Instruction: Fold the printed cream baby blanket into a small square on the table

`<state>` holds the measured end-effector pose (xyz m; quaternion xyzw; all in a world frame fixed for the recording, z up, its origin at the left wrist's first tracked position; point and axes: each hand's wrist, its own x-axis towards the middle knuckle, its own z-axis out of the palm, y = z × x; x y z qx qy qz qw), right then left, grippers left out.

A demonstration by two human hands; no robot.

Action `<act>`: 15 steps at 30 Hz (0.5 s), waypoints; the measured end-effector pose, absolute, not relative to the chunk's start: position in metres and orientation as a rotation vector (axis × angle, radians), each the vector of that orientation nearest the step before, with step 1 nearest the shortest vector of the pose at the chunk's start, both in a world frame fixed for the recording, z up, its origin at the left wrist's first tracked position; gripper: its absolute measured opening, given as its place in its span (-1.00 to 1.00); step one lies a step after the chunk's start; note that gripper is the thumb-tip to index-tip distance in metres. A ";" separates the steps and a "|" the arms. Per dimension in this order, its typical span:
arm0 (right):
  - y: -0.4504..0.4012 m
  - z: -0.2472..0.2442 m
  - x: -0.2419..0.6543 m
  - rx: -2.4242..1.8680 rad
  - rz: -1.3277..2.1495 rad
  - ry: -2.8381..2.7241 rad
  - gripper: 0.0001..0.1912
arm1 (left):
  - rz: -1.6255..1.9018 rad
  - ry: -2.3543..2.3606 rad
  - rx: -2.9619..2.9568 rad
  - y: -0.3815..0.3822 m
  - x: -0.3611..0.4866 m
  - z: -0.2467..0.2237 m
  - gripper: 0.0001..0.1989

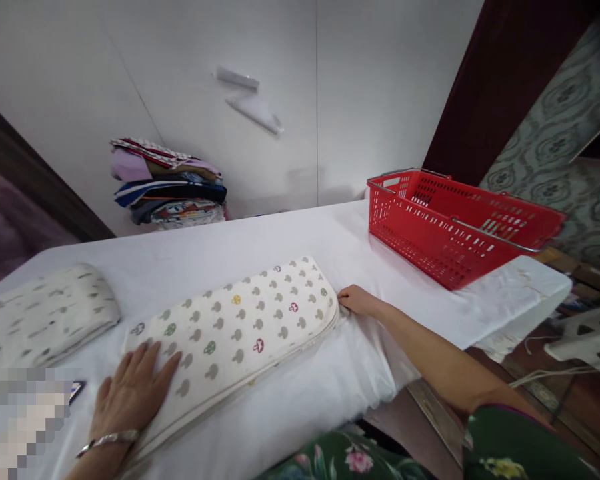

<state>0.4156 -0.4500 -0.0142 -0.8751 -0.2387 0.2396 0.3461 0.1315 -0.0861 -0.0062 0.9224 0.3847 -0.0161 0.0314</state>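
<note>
A folded cream blanket point(250, 320) with grey, green, yellow and pink mushroom prints lies lengthwise on the white-covered table point(300, 230). My left hand point(133, 383), with a bracelet at the wrist, rests flat on its left end, fingers spread. At the right end, my right hand point(357, 300) pinches the blanket's edge near the rounded corner; its fingertips are partly hidden by the cloth. Another folded cloth point(47, 313), cream with dark marks, sits to the left, apart from the blanket.
An open red plastic basket point(430, 233) with metal handles stands at the back right of the table. Behind the table's left part rises a stack of folded fabrics point(170, 183). A white plastic stool point(587, 337) is at the right. A pixelated patch covers the lower left.
</note>
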 end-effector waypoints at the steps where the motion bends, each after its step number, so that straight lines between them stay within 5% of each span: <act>1: -0.451 -0.015 0.416 -2.287 0.610 -0.599 -0.80 | -0.060 1.194 2.846 -0.086 0.132 -0.006 -0.28; 15: -0.429 -0.005 0.428 -2.383 0.607 -0.665 -0.77 | -0.043 1.186 2.869 -0.086 0.131 -0.007 -0.31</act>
